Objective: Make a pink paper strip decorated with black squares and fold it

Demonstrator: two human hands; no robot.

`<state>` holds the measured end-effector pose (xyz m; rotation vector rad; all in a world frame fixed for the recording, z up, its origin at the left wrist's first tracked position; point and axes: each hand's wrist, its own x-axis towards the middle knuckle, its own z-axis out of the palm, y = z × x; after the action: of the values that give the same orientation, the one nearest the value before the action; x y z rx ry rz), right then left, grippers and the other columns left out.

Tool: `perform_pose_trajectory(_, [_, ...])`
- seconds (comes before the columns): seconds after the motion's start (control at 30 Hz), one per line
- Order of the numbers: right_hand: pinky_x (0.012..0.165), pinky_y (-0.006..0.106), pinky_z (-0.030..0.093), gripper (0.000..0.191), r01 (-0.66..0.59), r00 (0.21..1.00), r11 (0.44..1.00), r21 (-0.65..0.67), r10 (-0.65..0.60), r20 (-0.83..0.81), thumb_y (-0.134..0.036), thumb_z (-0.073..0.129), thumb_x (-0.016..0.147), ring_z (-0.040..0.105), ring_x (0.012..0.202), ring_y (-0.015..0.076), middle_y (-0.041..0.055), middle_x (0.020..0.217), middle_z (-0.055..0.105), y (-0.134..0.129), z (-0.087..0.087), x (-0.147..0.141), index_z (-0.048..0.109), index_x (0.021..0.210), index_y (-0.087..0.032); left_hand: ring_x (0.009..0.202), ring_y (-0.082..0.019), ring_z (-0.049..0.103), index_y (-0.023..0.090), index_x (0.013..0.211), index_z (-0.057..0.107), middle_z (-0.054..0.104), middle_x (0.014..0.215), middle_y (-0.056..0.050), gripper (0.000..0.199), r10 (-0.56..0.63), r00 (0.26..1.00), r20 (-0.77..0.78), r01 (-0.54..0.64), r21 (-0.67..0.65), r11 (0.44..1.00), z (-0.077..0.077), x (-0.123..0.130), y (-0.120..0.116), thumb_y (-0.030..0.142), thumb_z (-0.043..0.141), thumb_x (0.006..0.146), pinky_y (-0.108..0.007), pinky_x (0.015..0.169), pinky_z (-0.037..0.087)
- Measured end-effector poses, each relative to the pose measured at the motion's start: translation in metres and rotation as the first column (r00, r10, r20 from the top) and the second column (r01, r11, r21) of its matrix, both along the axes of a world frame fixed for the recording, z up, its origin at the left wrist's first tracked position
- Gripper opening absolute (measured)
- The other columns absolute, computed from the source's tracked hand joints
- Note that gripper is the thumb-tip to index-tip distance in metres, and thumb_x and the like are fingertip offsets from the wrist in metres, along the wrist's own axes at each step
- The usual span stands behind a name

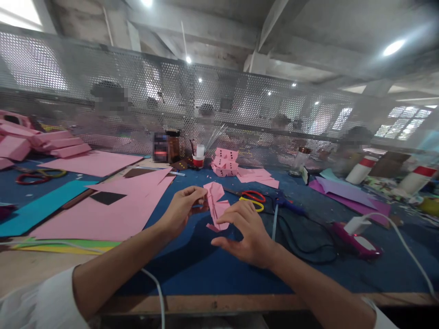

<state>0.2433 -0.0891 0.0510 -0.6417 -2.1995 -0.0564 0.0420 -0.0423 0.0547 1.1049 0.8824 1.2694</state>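
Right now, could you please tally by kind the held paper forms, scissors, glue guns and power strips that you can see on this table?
Held pink paper form: 1
Scissors: 2 pairs
Blue glue gun: 1
Magenta power strip: 1
Total: 5

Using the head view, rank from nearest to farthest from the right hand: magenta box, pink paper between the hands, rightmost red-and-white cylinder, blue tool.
From the right hand:
1. Pink paper, at its fingertips.
2. Blue tool, just to the right.
3. Magenta box, farther right.
4. Rightmost red-and-white cylinder, far right, toward the back.
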Motion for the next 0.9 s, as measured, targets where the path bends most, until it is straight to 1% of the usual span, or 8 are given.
perform_pose_trajectory(0.1, [0.081,0.038,0.038,0.023,0.030,0.999,1.000,-0.005,-0.030,0.037,-0.039,0.066,0.089,0.055,0.091,0.0216,0.0056,0.096,0.064,0.001,-0.003,-0.003,0.060,0.103,-0.021,0.064,-0.010,0.052,0.015,0.070,0.059,0.052,0.068,0.003,0.025,0.006,1.000,0.007,-0.006,-0.008,1.000,0.000,0.001,0.001,0.035,0.073,0.075,-0.024,0.065,0.049])
perform_pose_trajectory(0.23, [0.079,0.036,0.038,0.010,0.047,0.999,0.998,-0.034,-0.047,0.016,-0.030,0.063,0.091,0.055,0.088,0.0199,0.0041,0.091,0.064,0.003,-0.005,-0.005,0.062,0.096,-0.022,0.064,-0.011,0.052,0.016,0.069,0.058,0.050,0.066,0.003,0.025,0.018,1.000,0.005,-0.018,-0.018,1.000,-0.001,0.001,0.003,0.034,0.073,0.075,-0.026,0.067,0.051])
perform_pose_trajectory(0.33, [0.081,0.035,0.039,0.008,0.032,0.999,0.995,-0.098,-0.036,-0.040,-0.028,0.066,0.090,0.056,0.089,0.0197,0.0035,0.091,0.064,0.006,-0.006,-0.004,0.063,0.094,-0.022,0.064,-0.011,0.053,0.016,0.070,0.057,0.051,0.067,0.003,0.024,0.014,1.000,0.008,-0.014,-0.024,1.000,-0.003,-0.001,0.004,0.034,0.072,0.076,-0.028,0.069,0.052])
perform_pose_trajectory(0.47, [0.082,0.034,0.042,0.007,-0.021,0.992,0.973,-0.231,-0.008,-0.126,-0.027,0.066,0.089,0.057,0.087,0.0184,0.0029,0.089,0.064,0.009,-0.005,-0.003,0.064,0.093,-0.022,0.064,-0.011,0.054,0.016,0.070,0.056,0.052,0.067,0.003,0.023,0.026,1.000,0.011,-0.025,-0.034,0.999,-0.003,-0.002,0.005,0.032,0.071,0.076,-0.028,0.068,0.053])
perform_pose_trajectory(0.57, [0.079,0.031,0.044,0.006,-0.074,0.980,0.933,-0.354,0.002,-0.199,-0.025,0.067,0.088,0.057,0.081,0.0164,0.0021,0.086,0.064,0.009,-0.003,-0.004,0.065,0.090,-0.021,0.065,-0.012,0.056,0.018,0.083,0.060,0.055,0.070,0.003,0.017,0.042,0.999,0.012,-0.042,-0.034,0.999,-0.002,-0.003,0.006,0.030,0.070,0.077,-0.030,0.070,0.054])
perform_pose_trajectory(0.7, [0.071,0.026,0.045,0.004,-0.121,0.956,0.847,-0.517,-0.040,-0.289,-0.025,0.067,0.087,0.058,0.073,0.0134,-0.0004,0.082,0.066,0.011,0.000,-0.004,0.066,0.086,-0.021,0.068,-0.013,0.059,0.022,0.112,0.061,0.061,0.078,0.001,0.033,0.053,0.998,-0.037,-0.052,0.019,0.998,0.000,-0.004,0.005,0.027,0.067,0.080,-0.032,0.072,0.054])
perform_pose_trajectory(0.83, [0.065,0.024,0.044,0.010,-0.136,0.923,0.774,-0.618,-0.127,-0.363,-0.030,0.070,0.084,0.058,0.069,0.0126,-0.0011,0.079,0.068,0.015,0.001,-0.001,0.067,0.084,-0.021,0.069,-0.013,0.058,0.018,0.109,0.063,0.063,0.080,-0.001,0.030,0.038,0.997,-0.074,-0.032,0.085,0.996,0.004,-0.004,0.003,0.031,0.065,0.082,-0.029,0.069,0.053])
perform_pose_trajectory(0.9, [0.064,0.024,0.044,0.013,-0.180,0.904,0.731,-0.658,-0.140,-0.404,-0.032,0.071,0.083,0.059,0.068,0.0126,-0.0010,0.077,0.068,0.018,0.001,0.001,0.066,0.084,-0.020,0.068,-0.013,0.058,0.017,0.107,0.063,0.063,0.079,-0.002,0.029,0.043,0.996,-0.077,-0.035,0.094,0.995,0.005,-0.004,0.003,0.031,0.065,0.082,-0.029,0.068,0.053])
